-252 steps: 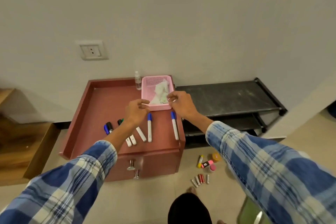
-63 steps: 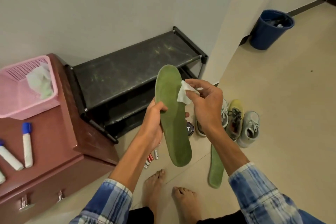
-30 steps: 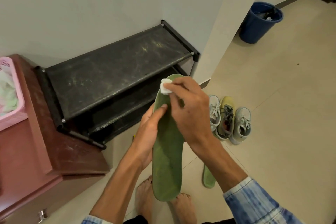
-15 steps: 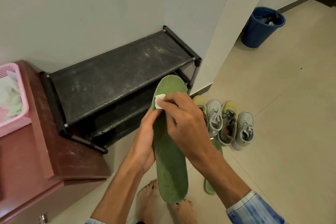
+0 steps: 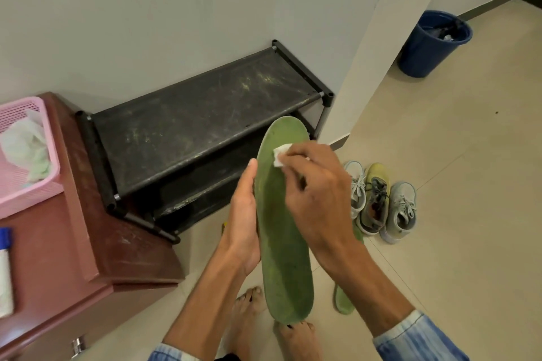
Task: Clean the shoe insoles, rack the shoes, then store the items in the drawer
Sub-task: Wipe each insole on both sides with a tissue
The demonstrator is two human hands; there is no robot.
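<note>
My left hand (image 5: 245, 220) holds a long green insole (image 5: 281, 231) upright by its left edge, in front of the black shoe rack (image 5: 199, 117). My right hand (image 5: 316, 196) presses a small white wipe (image 5: 281, 154) against the upper part of the insole. A second green insole (image 5: 344, 300) lies on the floor, mostly hidden behind my right forearm. Several grey and yellow shoes (image 5: 378, 199) stand in a row on the tiles to the right, partly hidden by my right hand.
A brown drawer cabinet (image 5: 96, 246) stands at the left, carrying a pink basket (image 5: 20, 187) with crumpled wipes and a blue-capped marker (image 5: 5, 269). A blue bin (image 5: 431, 44) sits by the far wall. My bare feet (image 5: 249, 313) are on the tiled floor.
My right hand keeps rubbing the wipe over the upper part of the insole, shifting slightly. The camera has swung a little left, bringing more of the pink basket and a marker into view.
</note>
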